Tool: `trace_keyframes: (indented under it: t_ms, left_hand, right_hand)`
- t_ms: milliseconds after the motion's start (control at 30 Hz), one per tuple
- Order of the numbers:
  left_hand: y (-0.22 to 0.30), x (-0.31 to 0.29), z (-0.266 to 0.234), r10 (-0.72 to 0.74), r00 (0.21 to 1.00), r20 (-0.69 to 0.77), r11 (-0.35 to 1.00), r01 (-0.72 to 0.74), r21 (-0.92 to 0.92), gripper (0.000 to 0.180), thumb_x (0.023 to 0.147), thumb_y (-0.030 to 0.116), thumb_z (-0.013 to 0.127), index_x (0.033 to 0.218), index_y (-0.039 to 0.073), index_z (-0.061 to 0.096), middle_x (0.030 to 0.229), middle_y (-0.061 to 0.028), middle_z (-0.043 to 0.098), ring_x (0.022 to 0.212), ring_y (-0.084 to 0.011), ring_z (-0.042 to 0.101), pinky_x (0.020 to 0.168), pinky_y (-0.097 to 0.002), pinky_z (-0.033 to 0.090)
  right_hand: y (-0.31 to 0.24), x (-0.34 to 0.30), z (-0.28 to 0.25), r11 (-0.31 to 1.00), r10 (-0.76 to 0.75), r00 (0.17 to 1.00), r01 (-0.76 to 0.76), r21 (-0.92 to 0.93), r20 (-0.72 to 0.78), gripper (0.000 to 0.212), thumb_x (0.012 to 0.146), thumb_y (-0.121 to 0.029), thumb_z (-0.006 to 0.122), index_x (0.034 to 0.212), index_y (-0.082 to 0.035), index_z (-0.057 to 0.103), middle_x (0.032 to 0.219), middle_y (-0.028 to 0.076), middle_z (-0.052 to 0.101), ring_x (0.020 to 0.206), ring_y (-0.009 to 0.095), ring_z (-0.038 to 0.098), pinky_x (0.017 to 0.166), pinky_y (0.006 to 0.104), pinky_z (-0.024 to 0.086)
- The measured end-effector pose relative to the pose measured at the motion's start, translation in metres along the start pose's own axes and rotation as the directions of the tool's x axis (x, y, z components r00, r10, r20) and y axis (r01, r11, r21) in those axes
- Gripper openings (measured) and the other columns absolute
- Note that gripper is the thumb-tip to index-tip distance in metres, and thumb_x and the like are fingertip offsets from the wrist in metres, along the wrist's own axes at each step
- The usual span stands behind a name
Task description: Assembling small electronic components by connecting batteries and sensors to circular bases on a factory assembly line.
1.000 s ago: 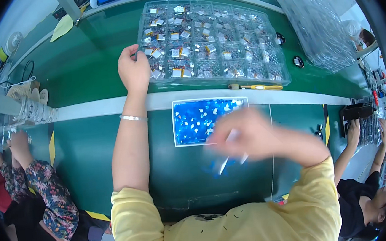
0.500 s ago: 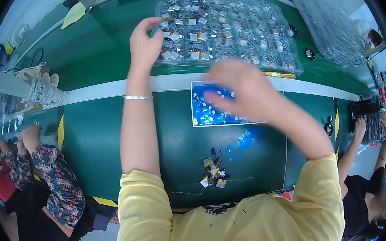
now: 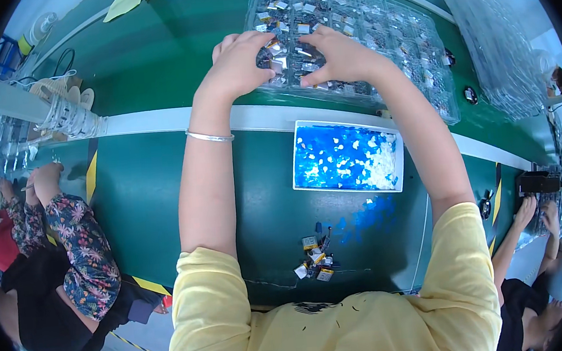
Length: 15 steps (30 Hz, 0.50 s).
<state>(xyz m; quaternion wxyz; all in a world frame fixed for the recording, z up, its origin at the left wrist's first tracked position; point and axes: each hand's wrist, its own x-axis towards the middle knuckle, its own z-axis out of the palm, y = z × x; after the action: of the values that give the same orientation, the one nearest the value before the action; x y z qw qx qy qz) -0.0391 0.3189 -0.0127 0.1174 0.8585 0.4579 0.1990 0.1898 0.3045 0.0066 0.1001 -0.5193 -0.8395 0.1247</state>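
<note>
My left hand (image 3: 238, 67) is over the near left of a clear compartment tray (image 3: 290, 22), its thumb and fingers apart and curved. Facing it across a small gap, my right hand (image 3: 344, 56) is over the neighbouring compartments, thumb and fingers also apart. Neither hand visibly holds anything. Small silvery battery packs and wired parts fill the tray. Closer to me stands a white box (image 3: 348, 190) with a blue inside and many small pale pieces. A small pile of battery packs with wires (image 3: 316, 258) lies on the green table nearer my body.
Bright blue specks (image 3: 372, 213) lie between box and pile. A white ledge (image 3: 139, 123) crosses behind the box. Stacked clear trays (image 3: 493, 43) stand at far right, near a round black item (image 3: 470, 95). Other people work at left (image 3: 88, 259) and right (image 3: 512, 222).
My right hand, blurred over the white box before, has moved up to the tray. My left hand has shifted right, further over the tray. The view has moved slightly.
</note>
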Motion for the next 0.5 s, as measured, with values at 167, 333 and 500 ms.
trace_keyframes:
  t_ms: [167, 333, 500]
  left_hand:
    - [0.016, 0.003, 0.012, -0.072, 0.994, -0.082, 0.994, 0.078, 0.072, 0.058, 0.073, 0.026, 0.075, 0.128, 0.014, 0.060, 0.120, -0.0123, 0.058, 0.124, -0.0341, 0.041, 0.108, -0.0463, 0.027]
    - [0.008, 0.006, 0.017, 0.023, 0.985, -0.169, 0.999, -0.015, 0.048, 0.040, 0.076, 0.024, 0.072, 0.112, 0.008, 0.063, 0.117, -0.0134, 0.058, 0.125, -0.0353, 0.040, 0.108, -0.0480, 0.027]
    - [-0.004, 0.014, 0.019, 0.126, 0.969, -0.213, 0.990, -0.135, -0.027, 0.024, 0.081, 0.014, 0.067, 0.103, 0.005, 0.060, 0.122, -0.0127, 0.057, 0.125, -0.0333, 0.044, 0.105, -0.0419, 0.033]
  right_hand:
    - [-0.008, -0.001, -0.001, 0.998, 0.060, 0.998, -0.060, 0.006, 0.018, 0.068, 0.068, -0.038, 0.079, 0.123, -0.004, 0.057, 0.113, 0.021, 0.056, 0.103, 0.035, 0.061, 0.090, 0.0403, 0.049]
    - [-0.015, 0.003, 0.014, 0.995, 0.007, 0.997, -0.015, -0.097, -0.077, 0.049, 0.071, -0.019, 0.073, 0.115, -0.006, 0.059, 0.104, 0.019, 0.059, 0.098, 0.035, 0.061, 0.085, 0.0417, 0.050]
    - [0.014, -0.002, 0.009, 0.956, -0.112, 0.904, 0.212, 0.204, -0.413, 0.024, 0.072, -0.004, 0.063, 0.096, -0.006, 0.066, 0.086, 0.013, 0.066, 0.078, 0.027, 0.065, 0.069, 0.0351, 0.052]
